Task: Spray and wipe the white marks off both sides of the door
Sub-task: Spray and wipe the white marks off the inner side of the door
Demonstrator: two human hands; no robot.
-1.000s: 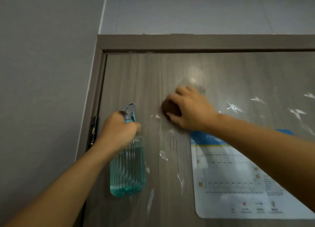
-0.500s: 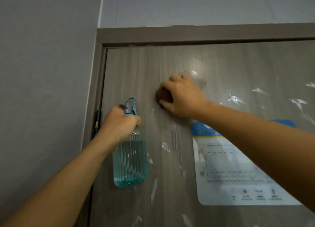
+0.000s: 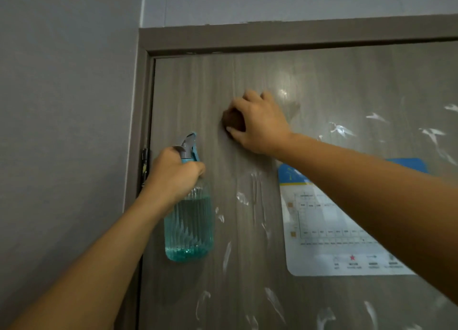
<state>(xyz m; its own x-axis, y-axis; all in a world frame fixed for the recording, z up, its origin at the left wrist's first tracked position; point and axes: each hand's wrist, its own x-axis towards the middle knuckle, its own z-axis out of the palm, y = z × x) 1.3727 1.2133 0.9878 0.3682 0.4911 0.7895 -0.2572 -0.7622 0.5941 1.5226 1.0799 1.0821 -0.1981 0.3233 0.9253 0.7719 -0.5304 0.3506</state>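
Right hand [image 3: 260, 123] clenches a dark cloth [image 3: 231, 121] flat vs the door [image 3: 334, 81], upper left. Left hand [image 3: 173, 176] grips the spray bottle [image 3: 189, 225]. Nearest white marks [image 3: 241, 198] lie straight below the cloth, streaks running vertical, so right hand's closer.

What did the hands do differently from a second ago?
The right hand, gripping a dark wiping pad, slid up and a little left on the door, leaving the smears by the bottle behind. The left hand kept its grip on the spray bottle. The poster and the right-side marks stayed.
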